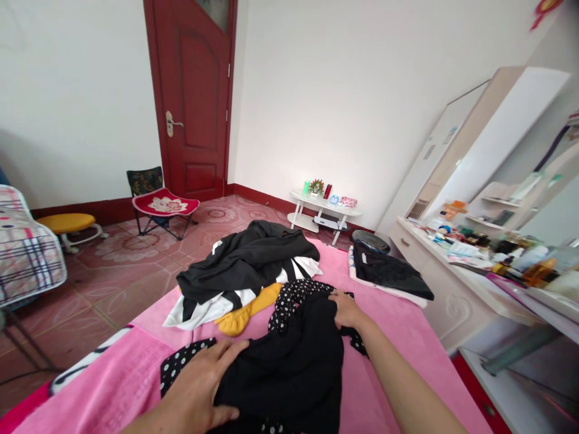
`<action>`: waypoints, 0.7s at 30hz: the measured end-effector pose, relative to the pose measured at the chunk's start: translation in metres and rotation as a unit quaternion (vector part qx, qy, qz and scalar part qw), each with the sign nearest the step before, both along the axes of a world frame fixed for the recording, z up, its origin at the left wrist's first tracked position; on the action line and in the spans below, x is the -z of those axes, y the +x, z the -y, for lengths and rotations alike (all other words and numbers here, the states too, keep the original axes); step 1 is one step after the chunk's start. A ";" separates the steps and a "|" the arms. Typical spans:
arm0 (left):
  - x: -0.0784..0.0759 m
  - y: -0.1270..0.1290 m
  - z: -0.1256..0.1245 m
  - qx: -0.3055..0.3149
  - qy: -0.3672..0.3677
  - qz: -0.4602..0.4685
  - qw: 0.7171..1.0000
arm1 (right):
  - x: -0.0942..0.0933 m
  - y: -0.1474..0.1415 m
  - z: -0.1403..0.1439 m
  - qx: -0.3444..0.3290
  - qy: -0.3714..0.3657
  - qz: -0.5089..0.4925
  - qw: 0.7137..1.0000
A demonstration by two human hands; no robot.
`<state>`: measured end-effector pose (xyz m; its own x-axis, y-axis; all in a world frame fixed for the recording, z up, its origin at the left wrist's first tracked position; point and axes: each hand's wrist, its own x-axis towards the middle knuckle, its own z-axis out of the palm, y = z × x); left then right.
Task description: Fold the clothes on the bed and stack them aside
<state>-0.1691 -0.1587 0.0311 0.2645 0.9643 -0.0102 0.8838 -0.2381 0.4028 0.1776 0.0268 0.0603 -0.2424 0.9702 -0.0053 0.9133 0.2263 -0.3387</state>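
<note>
Black garment [294, 367]: we have it at the bottom centre of the frame, on the pink cover [402, 331], close in, probably so both hands reach it together.
Left hand [199, 383]: at lower left we lay it on the garment's edge, thumb and fingers spread wide, which likely keeps the cloth from sliding.
Right hand [347, 310]: right of centre, we curl its fingers at the far edge; we cannot tell whether cloth is pinched beneath.
Dotted trim [284, 304]: we see it jut beyond the black body, perhaps because it hangs loose.
Heap of clothes [246, 256]: near centre, rumpled, just beyond the garment, apparently within our reach.
Folded stack [391, 274]: at right, flat, apart from the heap, presumably so we keep neat and loose pieces unmixed.
</note>
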 end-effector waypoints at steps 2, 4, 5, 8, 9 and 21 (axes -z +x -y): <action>0.002 0.001 0.001 0.004 -0.001 0.018 1.000 | 0.004 -0.002 0.012 0.009 0.017 0.033 0.999; -0.001 0.000 0.002 0.010 -0.010 0.043 0.999 | 0.003 0.002 0.028 0.005 0.033 0.058 0.998; -0.005 -0.002 0.003 0.017 -0.015 0.063 0.998 | 0.001 0.006 0.035 -0.003 0.040 0.070 0.997; -0.033 -0.012 0.008 0.045 -0.010 0.160 0.986 | -0.022 0.019 0.046 -0.047 0.072 0.119 0.989; -0.046 -0.017 0.008 0.047 0.000 0.192 0.980 | -0.035 0.021 0.044 -0.059 0.088 0.133 0.986; -0.135 -0.104 -0.100 -0.214 0.177 0.104 0.955 | -0.186 -0.086 -0.084 0.046 0.434 -0.009 0.900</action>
